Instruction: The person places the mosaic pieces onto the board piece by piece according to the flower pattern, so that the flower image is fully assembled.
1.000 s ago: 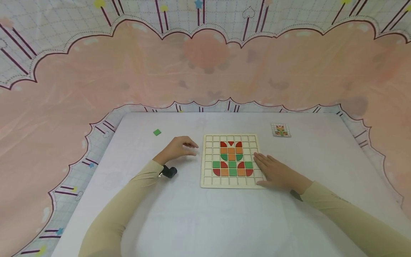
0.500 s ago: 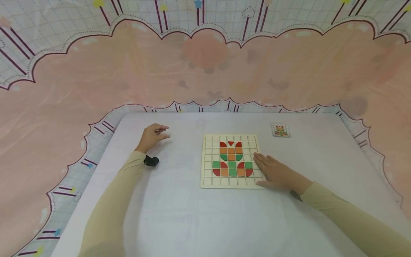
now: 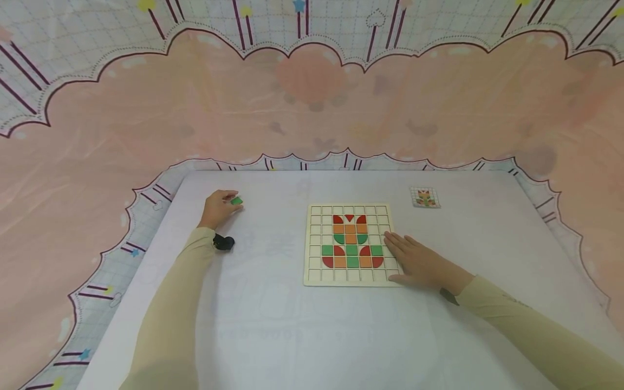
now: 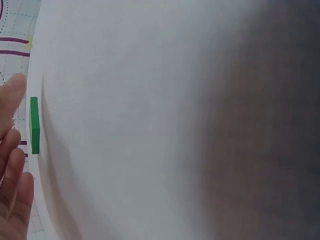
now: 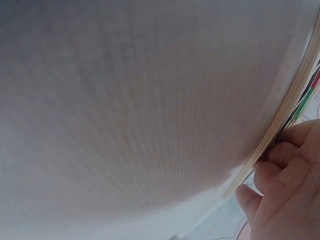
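A green square tile (image 3: 236, 201) lies on the table at the left. My left hand (image 3: 218, 209) is around it, thumb on one side and fingers on the other. In the left wrist view the tile (image 4: 34, 125) sits on the cloth with gaps to the thumb and the fingertips. The wooden grid board (image 3: 312, 273) lies mid-table, bearing red, orange and green pieces in a flower pattern. My right hand (image 3: 420, 264) rests along the board's right edge with fingers extended; the right wrist view has its fingertips touching the board's wooden side (image 5: 285, 107).
A small pattern card (image 3: 425, 197) with a similar flower lies behind the board to the right. White cloth (image 3: 273, 325) covers the table. A patterned curtain (image 3: 317, 119) hangs beyond its far edge.
My left hand has moved left and away from beside the board, passing over the green tile, and is now around it. The right hand has stayed on the board's edge.
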`<state>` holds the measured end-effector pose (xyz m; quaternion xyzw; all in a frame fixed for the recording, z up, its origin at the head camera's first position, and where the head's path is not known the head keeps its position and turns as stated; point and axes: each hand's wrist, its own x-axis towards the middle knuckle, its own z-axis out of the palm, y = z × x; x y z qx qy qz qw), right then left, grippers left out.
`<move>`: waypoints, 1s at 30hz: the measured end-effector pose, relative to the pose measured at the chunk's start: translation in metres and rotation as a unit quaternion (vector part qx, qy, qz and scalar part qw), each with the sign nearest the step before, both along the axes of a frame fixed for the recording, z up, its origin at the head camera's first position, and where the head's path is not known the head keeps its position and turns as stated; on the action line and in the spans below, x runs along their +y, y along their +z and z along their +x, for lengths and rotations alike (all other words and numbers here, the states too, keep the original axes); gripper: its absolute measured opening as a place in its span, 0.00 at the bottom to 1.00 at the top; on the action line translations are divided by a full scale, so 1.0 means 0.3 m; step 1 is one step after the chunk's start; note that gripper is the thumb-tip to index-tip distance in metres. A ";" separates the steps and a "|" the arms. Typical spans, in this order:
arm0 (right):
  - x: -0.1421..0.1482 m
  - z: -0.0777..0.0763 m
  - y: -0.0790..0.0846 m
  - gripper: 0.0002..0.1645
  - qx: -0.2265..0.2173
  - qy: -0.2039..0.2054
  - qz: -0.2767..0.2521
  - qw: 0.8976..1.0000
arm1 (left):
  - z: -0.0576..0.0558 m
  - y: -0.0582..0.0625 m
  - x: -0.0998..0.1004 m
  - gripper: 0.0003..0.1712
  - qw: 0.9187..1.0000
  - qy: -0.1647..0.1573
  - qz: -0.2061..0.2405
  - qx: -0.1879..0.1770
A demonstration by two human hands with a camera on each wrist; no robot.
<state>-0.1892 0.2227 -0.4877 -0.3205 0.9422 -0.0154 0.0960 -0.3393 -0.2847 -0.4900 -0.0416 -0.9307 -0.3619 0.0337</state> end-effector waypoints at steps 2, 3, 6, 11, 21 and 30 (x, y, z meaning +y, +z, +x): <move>-0.001 0.000 0.002 0.54 -0.002 -0.001 0.001 1.000 | 0.003 -0.001 -0.004 0.27 1.000 0.002 -0.009 -0.008; -0.002 0.000 0.003 0.54 -0.003 -0.003 0.001 1.000 | 0.005 -0.001 -0.004 0.27 1.000 0.003 -0.009 -0.012; -0.005 -0.001 0.005 0.55 -0.009 -0.007 0.003 1.000 | 0.012 0.001 -0.005 0.27 1.000 0.010 -0.015 -0.024; -0.007 -0.003 0.007 0.55 -0.018 -0.011 0.000 1.000 | 0.019 0.009 0.002 0.25 0.999 0.019 -0.030 -0.030; -0.004 -0.005 -0.003 0.55 -0.019 -0.015 0.004 1.000 | 0.023 0.019 0.017 0.20 0.997 0.024 -0.057 -0.037; -0.002 0.001 0.006 0.55 -0.011 -0.007 -0.007 1.000 | 0.004 0.007 -0.013 0.19 0.997 -0.005 -0.052 -0.064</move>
